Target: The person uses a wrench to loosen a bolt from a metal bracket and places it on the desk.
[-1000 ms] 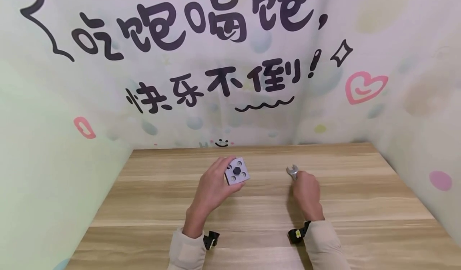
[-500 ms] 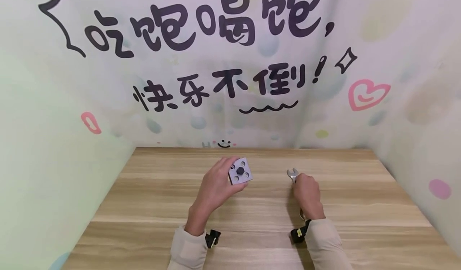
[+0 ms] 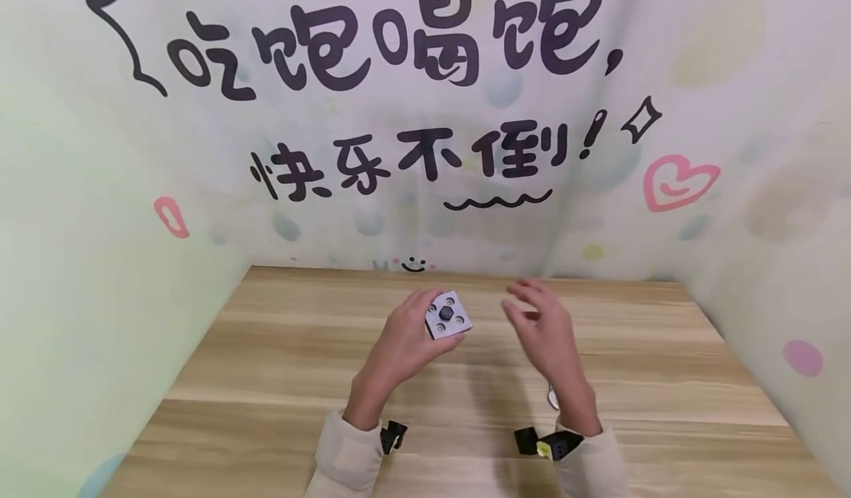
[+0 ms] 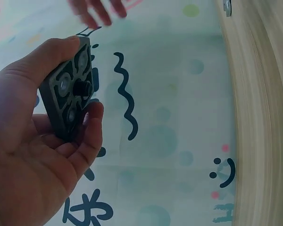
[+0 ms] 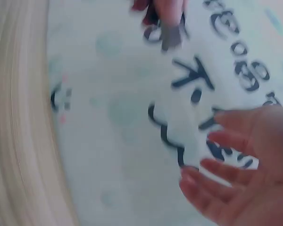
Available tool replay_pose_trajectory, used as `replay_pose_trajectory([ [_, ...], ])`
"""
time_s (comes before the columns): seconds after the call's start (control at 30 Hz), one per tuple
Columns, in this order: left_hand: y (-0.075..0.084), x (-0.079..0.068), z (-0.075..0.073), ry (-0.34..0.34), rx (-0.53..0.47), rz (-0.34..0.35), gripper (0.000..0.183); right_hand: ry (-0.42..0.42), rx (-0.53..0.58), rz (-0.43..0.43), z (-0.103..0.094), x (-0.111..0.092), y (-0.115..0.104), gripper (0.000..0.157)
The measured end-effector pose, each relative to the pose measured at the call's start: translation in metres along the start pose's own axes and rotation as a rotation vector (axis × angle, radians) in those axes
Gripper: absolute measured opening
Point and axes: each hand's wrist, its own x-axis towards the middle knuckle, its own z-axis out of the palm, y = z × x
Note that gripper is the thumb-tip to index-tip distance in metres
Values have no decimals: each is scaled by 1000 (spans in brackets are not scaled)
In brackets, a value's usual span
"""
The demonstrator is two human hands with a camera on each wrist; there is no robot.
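My left hand [image 3: 401, 341] grips a square grey block [image 3: 439, 327] by its edges, thumb on one side and fingers on the other. Its pale face, turned up in the head view, has a dark hex bolt head [image 3: 447, 313] at the centre and several round holes around it. The left wrist view shows the block's dark ribbed side [image 4: 61, 101] with a round stub [image 4: 83, 88] sticking out. My right hand [image 3: 548, 332] is raised to the right of the block, fingers apart and holding nothing. Below its wrist, one end of a wrench [image 3: 552, 397] shows on the table; the rest is hidden.
The wood-grain table [image 3: 319, 380] reaches back to a printed cloth wall [image 3: 372, 247] with black lettering. Pale walls also stand at the left and right. Each wrist wears a black camera mount, such as the right one [image 3: 527, 441].
My right hand has let go of the wrench, leaving it on the table, and has risen and opened toward the block. My left hand keeps its grip on the block, almost unmoved.
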Motion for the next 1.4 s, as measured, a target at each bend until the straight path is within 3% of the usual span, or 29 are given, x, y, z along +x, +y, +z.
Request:
replay_pose_trajectory([
  [0.1, -2, -3, 2, -24, -13, -7, 67, -74, 117, -47, 16, -9, -9, 27],
  [0.23, -4, -6, 6, -47, 3, 17, 67, -154, 161, -65, 36, -17, -16, 31],
  [0.43, -4, -6, 10, -89, -34, 35, 75, -91, 133, -52, 52, -20, -21, 30],
  [0.67, -3, -2, 12, -50, -197, 46, 100, -2, 139, -53, 53, -18, -22, 23],
  [0.8, -3, 0, 12, -64, -267, 17, 98, 22, 149, -71, 51, -15, -23, 21],
  [0.97, -2, 3, 12, -84, -245, -27, 84, 25, 143, -101, 51, -12, -22, 21],
  [1.17, -1, 5, 10, -76, -154, 7, 76, 9, 156, -91, 51, -11, -23, 20],
  [1.4, -3, 4, 10, -38, -138, 21, 69, -40, 181, -28, 48, -12, -25, 22],
])
